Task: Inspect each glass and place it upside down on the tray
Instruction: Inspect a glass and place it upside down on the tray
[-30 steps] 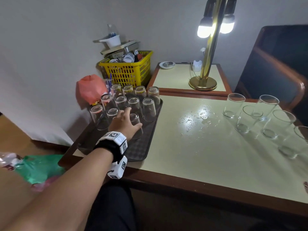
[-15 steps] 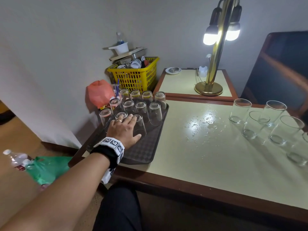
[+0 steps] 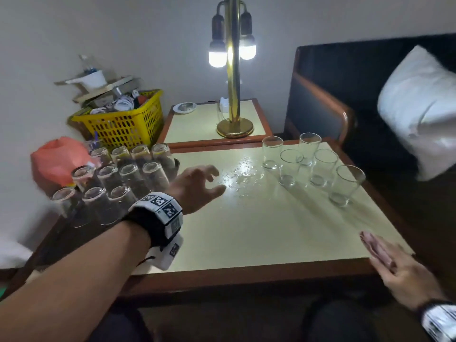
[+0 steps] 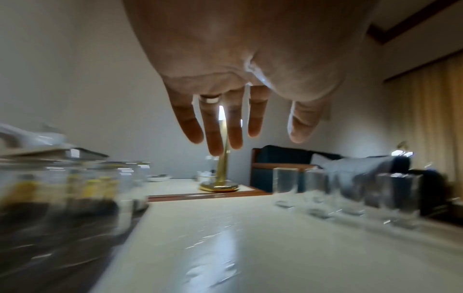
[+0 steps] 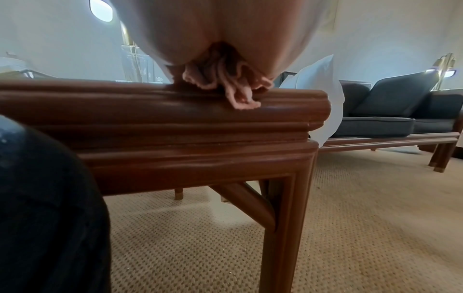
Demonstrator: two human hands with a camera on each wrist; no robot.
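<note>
Midway across the cream counter (image 3: 259, 225), the left hand (image 3: 195, 186) hangs with fingers spread and empty. Five upright clear glasses (image 3: 291, 166) wait upper right: fragile, likely wet and slippery, best gripped around the wall. The right hand (image 3: 404, 272) presses a pink cloth (image 3: 375, 248) lower right; inverted glasses fill the dark tray (image 3: 175, 166).

Yellow basket (image 3: 123, 124), brass lamp (image 3: 234, 99), pink cloth (image 3: 375, 248), cream tabletop (image 3: 259, 230).

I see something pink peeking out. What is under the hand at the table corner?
A crumpled pink cloth lies under the right hand, on the table's corner edge. The hand covers most of it, so its full shape is hidden.
</note>
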